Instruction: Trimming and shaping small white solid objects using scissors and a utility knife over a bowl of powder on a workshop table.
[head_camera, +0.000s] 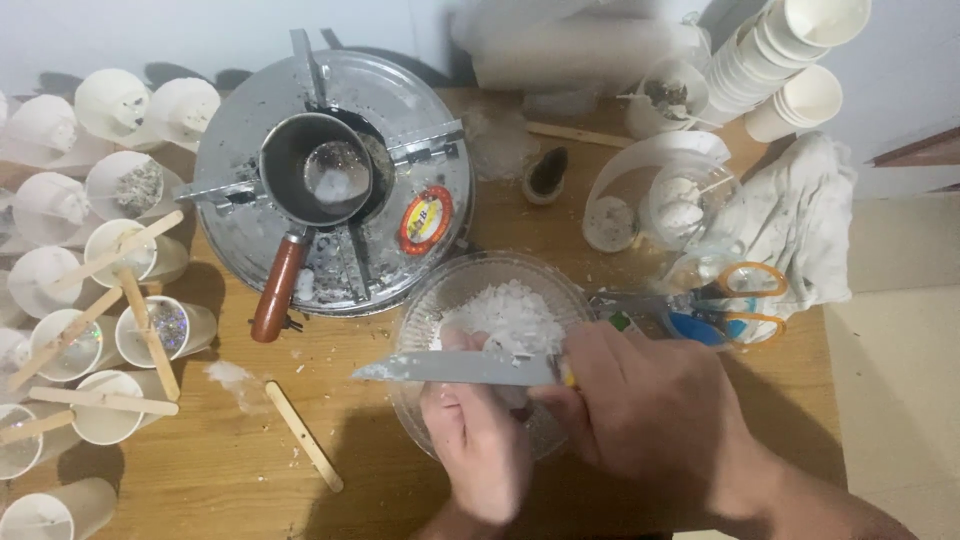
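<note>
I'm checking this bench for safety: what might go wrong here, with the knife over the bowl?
The knife in the right hand lies right across the left hand, so a slip may cut the fingers. The glass bowl could tip or slide under pressure. White flakes may scatter onto the table, where some crumbs already lie.

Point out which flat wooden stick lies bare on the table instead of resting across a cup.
The loose wooden stick lying diagonally on the table, left of the glass bowl. The other sticks sit across the rims of the white cups.
</note>
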